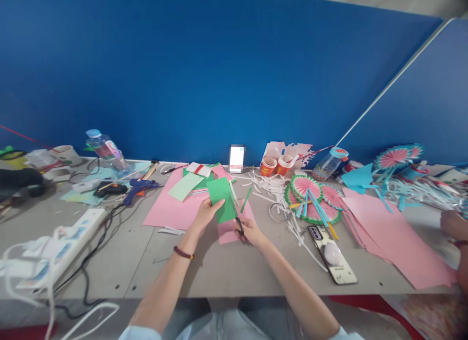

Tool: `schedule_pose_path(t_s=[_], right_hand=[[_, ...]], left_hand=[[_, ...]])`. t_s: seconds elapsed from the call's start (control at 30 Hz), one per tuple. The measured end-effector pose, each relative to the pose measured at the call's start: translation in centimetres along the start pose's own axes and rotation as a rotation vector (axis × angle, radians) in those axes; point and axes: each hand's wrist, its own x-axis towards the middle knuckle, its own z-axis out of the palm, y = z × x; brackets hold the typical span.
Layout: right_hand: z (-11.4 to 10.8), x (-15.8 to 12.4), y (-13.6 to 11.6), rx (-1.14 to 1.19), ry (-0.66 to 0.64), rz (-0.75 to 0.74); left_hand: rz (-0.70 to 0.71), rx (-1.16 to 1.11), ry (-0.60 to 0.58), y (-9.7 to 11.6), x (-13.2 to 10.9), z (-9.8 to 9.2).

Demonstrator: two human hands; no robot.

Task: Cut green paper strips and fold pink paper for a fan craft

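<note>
My left hand [206,214] pinches the lower left edge of a green paper sheet [221,205] and holds it up over the grey table [204,269]. My right hand [251,232] is closed on the handles of black scissors [239,225], whose blades sit at the sheet's right edge. A thin green strip [246,199] hangs loose beside the cut. Under the hands lies a pink paper sheet [171,208].
Pink and green paper fans [310,196] and white paper strips [268,184] lie to the right, with a phone [332,254] and large pink sheets [395,242]. A glue gun [139,188], power strip [78,230], cables and a bottle [106,150] crowd the left. Another person's hand [453,225] is at far right.
</note>
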Motion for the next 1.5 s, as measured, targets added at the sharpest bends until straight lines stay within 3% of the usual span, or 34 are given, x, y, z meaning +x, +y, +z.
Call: schedule_pose_path(t_s=[1.5], right_hand=[[-0.08, -0.42, -0.52, -0.016, 0.030, -0.025]], left_hand=[[0.010, 0.017, -0.003, -0.14, 0.16, -0.23]])
